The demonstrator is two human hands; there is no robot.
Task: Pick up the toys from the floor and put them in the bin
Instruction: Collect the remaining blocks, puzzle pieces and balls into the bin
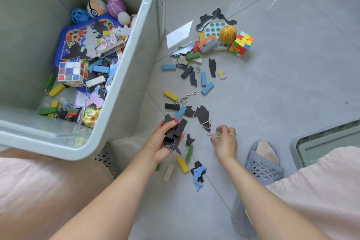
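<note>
L hand (163,142) curls round a bunch of black blocks (176,130) + dark puzzle pcs. R hand (225,140) pinches small colourful pc (215,135) on floor. Bin (124,91) at 10 o'clock; card box (109,43) inside, print unreadable.

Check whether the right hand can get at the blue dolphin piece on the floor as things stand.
Probably not yet: the blue dolphin piece lies uncovered near the right hand, but that hand is already pinching a small puzzle piece.
</note>
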